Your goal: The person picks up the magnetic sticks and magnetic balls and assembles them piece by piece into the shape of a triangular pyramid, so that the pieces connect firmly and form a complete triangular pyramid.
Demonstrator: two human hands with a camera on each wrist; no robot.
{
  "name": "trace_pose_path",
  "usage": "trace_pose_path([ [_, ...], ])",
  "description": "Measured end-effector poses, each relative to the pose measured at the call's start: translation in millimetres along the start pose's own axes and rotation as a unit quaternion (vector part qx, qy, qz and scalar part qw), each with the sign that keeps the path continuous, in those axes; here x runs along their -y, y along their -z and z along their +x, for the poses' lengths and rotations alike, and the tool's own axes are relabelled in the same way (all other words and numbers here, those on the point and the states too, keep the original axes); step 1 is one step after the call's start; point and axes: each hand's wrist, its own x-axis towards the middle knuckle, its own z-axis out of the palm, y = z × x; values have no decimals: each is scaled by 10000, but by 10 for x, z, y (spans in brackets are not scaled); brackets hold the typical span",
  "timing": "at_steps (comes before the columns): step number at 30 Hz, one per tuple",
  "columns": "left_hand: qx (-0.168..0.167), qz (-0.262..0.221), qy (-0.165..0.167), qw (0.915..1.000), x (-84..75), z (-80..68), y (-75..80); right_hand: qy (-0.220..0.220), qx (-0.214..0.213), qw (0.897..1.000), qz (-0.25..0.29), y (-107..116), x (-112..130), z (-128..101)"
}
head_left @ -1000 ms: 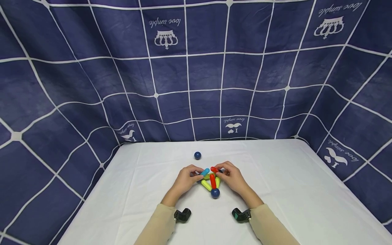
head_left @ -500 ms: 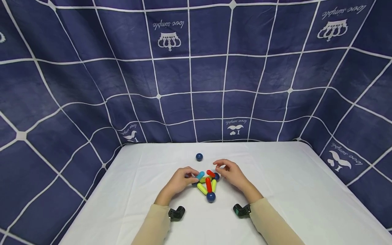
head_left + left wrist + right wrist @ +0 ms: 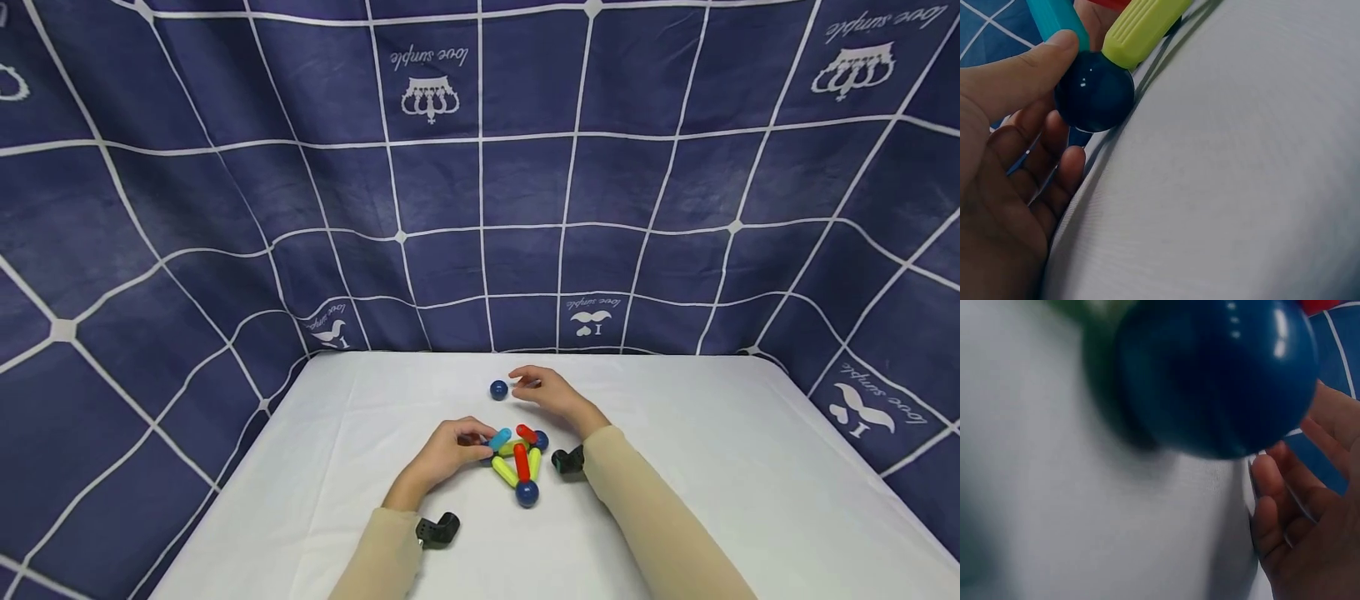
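My left hand (image 3: 450, 448) pinches a light-blue rod (image 3: 500, 439) just above the dark-blue ball (image 3: 1094, 92) it stands on. This rod belongs to a construction on the table: yellow-green rods (image 3: 505, 472) form a triangle with blue balls at its corners. A red rod (image 3: 522, 462) rises from the front ball (image 3: 527, 493), and another red rod (image 3: 527, 433) leans from the right ball (image 3: 540, 440). Farther back, my right hand (image 3: 551, 392) holds nothing; its loosely bent fingertips are just right of a loose blue ball (image 3: 498, 390), seemingly apart from it.
A white cloth covers the table (image 3: 390, 392). Behind and at the sides hangs a dark-blue curtain (image 3: 525, 183) with white lines. Black wrist cameras (image 3: 438, 530) sit at both sleeves; the right one is close beside the construction.
My right hand has let go of the right red rod and moved back to beside the loose ball. The left hand keeps its grip on the light-blue rod.
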Motion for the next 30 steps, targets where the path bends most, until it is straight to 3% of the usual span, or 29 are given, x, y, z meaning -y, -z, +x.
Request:
trace_pose_path([
  [3, 36, -40, -1, 10000, -40, -8, -28, 63, 131, 9997, -206, -4, 1, 61],
  [7, 86, 40, -21, 10000, -267, -72, 2, 155, 324, 9983, -455, -15, 41, 123],
  [9, 100, 59, -23, 9999, -293, -71, 8, 137, 355, 9978, -549, -30, 72, 140],
  [14, -25, 98, 8, 9999, -60, 23, -45, -21, 307, 9973, -665, -62, 119, 134],
  [19, -51, 38, -24, 10000, -7, 30, -42, -24, 253, 9973, -684, -79, 131, 107],
  [23, -12, -3, -55, 10000, 2, 21, -21, -50, 132, 9988, -461, -84, 132, 89],
  [30, -21, 114, 79, 9999, 29, 13, 0, -92, -293, 9980, 545, -43, 211, -14],
])
